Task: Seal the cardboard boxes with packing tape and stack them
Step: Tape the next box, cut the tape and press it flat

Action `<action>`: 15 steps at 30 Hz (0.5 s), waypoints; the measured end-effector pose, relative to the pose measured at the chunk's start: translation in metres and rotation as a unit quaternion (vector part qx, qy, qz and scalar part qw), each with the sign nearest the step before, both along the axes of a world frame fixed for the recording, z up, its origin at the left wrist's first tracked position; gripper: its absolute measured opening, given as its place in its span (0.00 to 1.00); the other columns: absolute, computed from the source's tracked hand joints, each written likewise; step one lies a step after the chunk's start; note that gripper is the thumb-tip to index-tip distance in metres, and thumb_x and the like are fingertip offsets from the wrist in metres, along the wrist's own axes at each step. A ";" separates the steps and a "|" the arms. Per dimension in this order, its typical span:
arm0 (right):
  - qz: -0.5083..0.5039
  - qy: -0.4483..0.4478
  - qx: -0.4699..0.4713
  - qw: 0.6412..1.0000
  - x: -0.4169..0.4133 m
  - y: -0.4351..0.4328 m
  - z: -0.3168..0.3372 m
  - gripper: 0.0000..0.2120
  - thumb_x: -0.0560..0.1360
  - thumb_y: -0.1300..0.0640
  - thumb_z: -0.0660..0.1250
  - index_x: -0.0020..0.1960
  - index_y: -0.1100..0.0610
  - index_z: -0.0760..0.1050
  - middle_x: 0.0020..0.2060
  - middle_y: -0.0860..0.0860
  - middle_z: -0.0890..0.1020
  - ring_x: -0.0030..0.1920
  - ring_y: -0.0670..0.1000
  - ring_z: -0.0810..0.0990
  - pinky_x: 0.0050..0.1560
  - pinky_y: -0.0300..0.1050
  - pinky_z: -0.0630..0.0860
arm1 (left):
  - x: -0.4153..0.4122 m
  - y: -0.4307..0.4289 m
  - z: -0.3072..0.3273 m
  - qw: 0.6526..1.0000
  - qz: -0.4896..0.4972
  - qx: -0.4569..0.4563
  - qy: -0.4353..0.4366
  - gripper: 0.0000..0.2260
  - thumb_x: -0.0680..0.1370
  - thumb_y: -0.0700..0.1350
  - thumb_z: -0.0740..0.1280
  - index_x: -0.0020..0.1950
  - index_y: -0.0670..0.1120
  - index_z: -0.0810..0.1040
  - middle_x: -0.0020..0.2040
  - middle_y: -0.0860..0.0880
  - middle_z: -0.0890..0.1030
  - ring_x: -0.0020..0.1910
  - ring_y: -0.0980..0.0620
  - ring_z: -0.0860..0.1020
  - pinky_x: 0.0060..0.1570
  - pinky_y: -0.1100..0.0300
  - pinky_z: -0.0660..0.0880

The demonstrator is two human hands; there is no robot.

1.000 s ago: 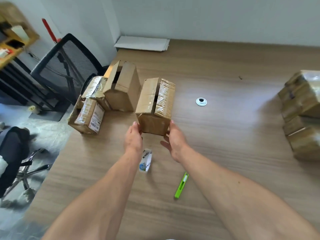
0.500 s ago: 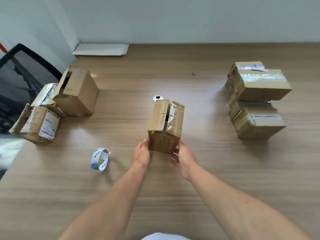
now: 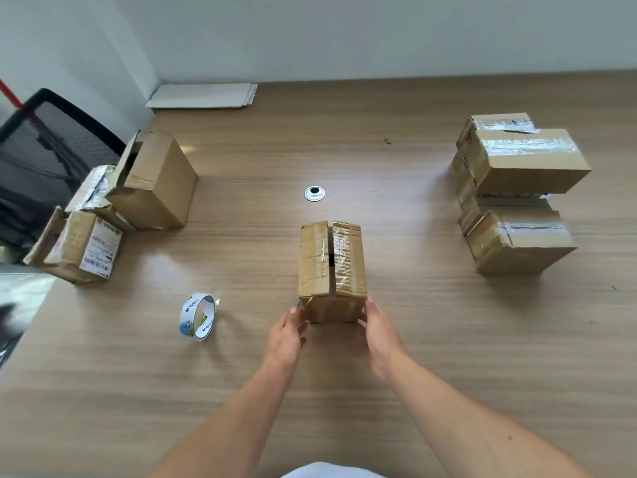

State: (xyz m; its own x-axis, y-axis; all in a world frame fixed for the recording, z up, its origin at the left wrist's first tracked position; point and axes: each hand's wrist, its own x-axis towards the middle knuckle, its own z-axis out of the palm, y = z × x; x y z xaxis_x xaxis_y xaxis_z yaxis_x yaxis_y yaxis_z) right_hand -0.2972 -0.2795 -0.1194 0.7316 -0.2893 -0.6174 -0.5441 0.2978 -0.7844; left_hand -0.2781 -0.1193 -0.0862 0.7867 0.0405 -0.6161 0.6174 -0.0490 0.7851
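I see a small cardboard box [image 3: 331,270] standing on the wooden table [image 3: 344,391] at the centre of the view. Its two top flaps are folded down with a narrow gap between them, and old clear tape runs across them. The left hand [image 3: 287,334] grips the box's near left corner with curled fingers. The right hand [image 3: 379,334] grips the near right corner the same way. A roll of packing tape [image 3: 198,315] stands on edge to the left, apart from the left hand. At far right, taped boxes [image 3: 520,160] sit stacked. At the table's left edge are three boxes with loose flaps [image 3: 151,181]. A round grommet [image 3: 314,193] lies beyond the held box.
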 end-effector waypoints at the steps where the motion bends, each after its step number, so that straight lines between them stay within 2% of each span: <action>1: -0.006 -0.003 -0.001 1.000 0.002 -0.002 -0.009 0.30 0.67 0.28 0.58 0.62 0.41 0.80 0.59 0.44 0.84 0.64 0.50 0.79 0.71 0.61 0.72 | 0.005 0.003 -0.001 1.000 -0.009 0.023 -0.007 0.17 0.85 0.55 0.56 0.53 0.51 0.83 0.57 0.48 0.84 0.58 0.50 0.80 0.63 0.51 0.74; 3: -0.022 0.016 -0.015 1.000 0.002 -0.002 0.007 0.30 0.69 0.27 0.58 0.63 0.42 0.79 0.60 0.43 0.83 0.65 0.49 0.79 0.71 0.59 0.71 | 0.023 0.012 -0.008 0.996 -0.028 0.080 -0.031 0.24 0.77 0.66 0.56 0.45 0.53 0.85 0.52 0.47 0.86 0.56 0.46 0.82 0.64 0.45 0.75; 5: -0.047 0.037 -0.029 0.998 0.002 -0.002 0.025 0.25 0.77 0.33 0.57 0.60 0.48 0.79 0.55 0.47 0.83 0.59 0.51 0.81 0.65 0.57 0.76 | 0.049 0.017 -0.004 0.994 -0.020 0.092 -0.052 0.28 0.70 0.70 0.56 0.46 0.50 0.84 0.51 0.46 0.86 0.58 0.42 0.81 0.63 0.42 0.74; 7: -0.060 0.048 -0.029 0.997 0.002 -0.003 0.034 0.17 0.83 0.41 0.55 0.53 0.51 0.77 0.44 0.50 0.79 0.46 0.54 0.79 0.47 0.51 0.80 | 0.074 0.010 0.023 0.995 -0.012 0.059 -0.074 0.24 0.77 0.64 0.58 0.56 0.48 0.82 0.59 0.48 0.83 0.63 0.45 0.79 0.68 0.44 0.71; 9: -0.066 0.055 -0.014 0.996 0.002 -0.004 0.034 0.16 0.84 0.43 0.55 0.51 0.52 0.75 0.40 0.53 0.76 0.40 0.55 0.75 0.37 0.47 0.75 | 0.098 0.002 0.046 0.993 -0.033 0.022 -0.109 0.20 0.85 0.56 0.55 0.71 0.48 0.74 0.69 0.52 0.76 0.70 0.52 0.72 0.73 0.46 0.66; 11: -0.078 0.038 0.001 0.996 0.003 -0.003 0.038 0.17 0.85 0.44 0.55 0.54 0.54 0.76 0.41 0.55 0.76 0.38 0.55 0.78 0.35 0.46 0.74 | 0.117 -0.008 0.060 0.989 -0.072 -0.009 -0.125 0.20 0.87 0.54 0.52 0.78 0.50 0.67 0.73 0.56 0.70 0.72 0.57 0.67 0.73 0.50 0.65; 12: -0.081 0.026 0.012 0.996 0.003 -0.002 0.039 0.17 0.85 0.44 0.55 0.55 0.55 0.76 0.41 0.54 0.77 0.38 0.55 0.79 0.35 0.47 0.74 | 0.124 -0.012 0.063 0.988 -0.083 -0.021 -0.127 0.21 0.87 0.54 0.52 0.78 0.51 0.66 0.73 0.57 0.70 0.71 0.58 0.67 0.71 0.50 0.66; 15: -0.100 0.001 0.007 0.995 0.004 -0.004 0.039 0.15 0.85 0.46 0.56 0.52 0.52 0.77 0.43 0.51 0.80 0.44 0.53 0.82 0.38 0.49 0.76 | 0.130 -0.023 0.066 0.983 -0.123 -0.034 -0.133 0.19 0.87 0.54 0.52 0.72 0.50 0.74 0.67 0.50 0.79 0.63 0.55 0.76 0.65 0.51 0.72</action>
